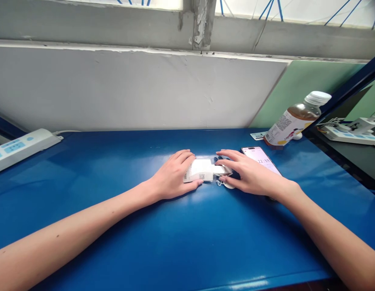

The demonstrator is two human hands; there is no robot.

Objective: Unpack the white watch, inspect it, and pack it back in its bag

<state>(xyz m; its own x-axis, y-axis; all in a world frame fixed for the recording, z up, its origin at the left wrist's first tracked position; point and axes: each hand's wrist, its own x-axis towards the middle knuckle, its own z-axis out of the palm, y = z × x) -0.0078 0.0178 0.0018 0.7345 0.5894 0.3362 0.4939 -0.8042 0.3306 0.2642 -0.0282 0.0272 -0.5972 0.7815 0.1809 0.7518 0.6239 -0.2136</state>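
A small clear packet with white labels [202, 169] lies flat near the middle of the blue table [163, 242]. My left hand [175, 173] grips its left end, with the thumb along the near edge and the fingers over the far edge. At the packet's right end, my right hand [244, 171] has its fingers and thumb curved around a narrow whitish piece [221, 170]. A small chain [219, 183] and a round pale tag [228, 185] show beneath the right thumb. The fingertips partly cover these small parts.
A phone [260, 158] with a lit screen lies partly under my right hand. Behind it, a white-capped bottle [292, 121] stands beside a small card [257, 136]. One power strip [26, 145] is at the far left, another [351, 135] at the far right. A wall borders the back edge.
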